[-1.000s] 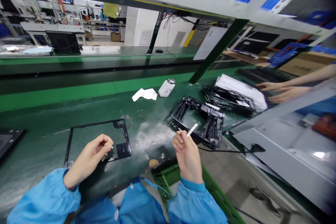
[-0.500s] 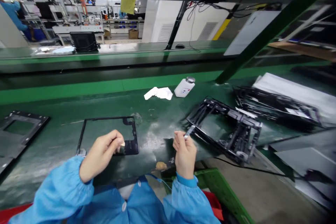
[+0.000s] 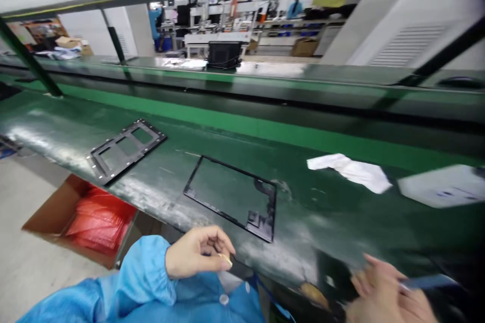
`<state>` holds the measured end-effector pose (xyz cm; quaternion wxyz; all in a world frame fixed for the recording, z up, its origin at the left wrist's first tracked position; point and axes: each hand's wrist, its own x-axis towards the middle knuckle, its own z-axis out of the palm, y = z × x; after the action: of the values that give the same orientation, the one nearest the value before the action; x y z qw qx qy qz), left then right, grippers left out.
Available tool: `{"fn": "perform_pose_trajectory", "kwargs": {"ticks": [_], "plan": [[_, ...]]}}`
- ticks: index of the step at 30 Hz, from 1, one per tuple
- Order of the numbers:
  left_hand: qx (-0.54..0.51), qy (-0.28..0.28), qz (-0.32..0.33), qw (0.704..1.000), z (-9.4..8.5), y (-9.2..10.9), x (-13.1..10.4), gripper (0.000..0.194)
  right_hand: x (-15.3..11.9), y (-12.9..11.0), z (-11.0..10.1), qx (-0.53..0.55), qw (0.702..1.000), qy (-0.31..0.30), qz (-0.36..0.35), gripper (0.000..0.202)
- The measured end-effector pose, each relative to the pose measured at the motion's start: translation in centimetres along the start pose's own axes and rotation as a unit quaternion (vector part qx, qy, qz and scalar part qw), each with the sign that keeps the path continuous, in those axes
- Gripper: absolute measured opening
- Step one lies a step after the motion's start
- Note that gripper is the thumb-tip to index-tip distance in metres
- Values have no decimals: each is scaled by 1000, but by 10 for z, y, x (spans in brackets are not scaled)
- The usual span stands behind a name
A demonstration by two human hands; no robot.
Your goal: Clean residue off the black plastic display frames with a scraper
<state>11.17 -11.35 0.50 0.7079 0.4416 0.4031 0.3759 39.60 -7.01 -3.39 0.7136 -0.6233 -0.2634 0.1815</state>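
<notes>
My left hand (image 3: 200,252) is closed, its thumb and fingertips pinching a small pale yellowish piece (image 3: 226,260) in front of my blue sleeve and coat. At the lower right, my right hand (image 3: 390,292) is blurred but closed around a flat grey-blue strip (image 3: 432,281), whose exact kind I cannot make out. A thin black rectangular frame (image 3: 271,212) lies flat on the green bench, just beyond my left hand and apart from it. To its left rests a wider black panel (image 3: 131,162) with cut-out windows.
A crumpled white cloth (image 3: 352,170) and a blurred white bottle (image 3: 439,186) are on the bench at right. Below the bench's left edge sits a cardboard box (image 3: 47,214) holding red plastic bags (image 3: 100,219). A black monitor (image 3: 224,54) stands behind, with people farther back.
The view has swung left, bringing the box of red bags in and the pile of black frames out. Both hands now appear lower and farther right, still holding their pieces.
</notes>
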Motion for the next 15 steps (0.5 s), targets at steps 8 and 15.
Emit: {"fn": "perform_pose_trajectory", "kwargs": {"ticks": [8, 15], "plan": [[-84, 4, -38, 996, 13, -33, -10, 42, -88, -20, -20, -51, 899, -435, -34, 29], [-60, -111, -74, 989, 29, -43, 5, 37, -134, -26, -29, 47, 895, -442, -47, 15]]}}
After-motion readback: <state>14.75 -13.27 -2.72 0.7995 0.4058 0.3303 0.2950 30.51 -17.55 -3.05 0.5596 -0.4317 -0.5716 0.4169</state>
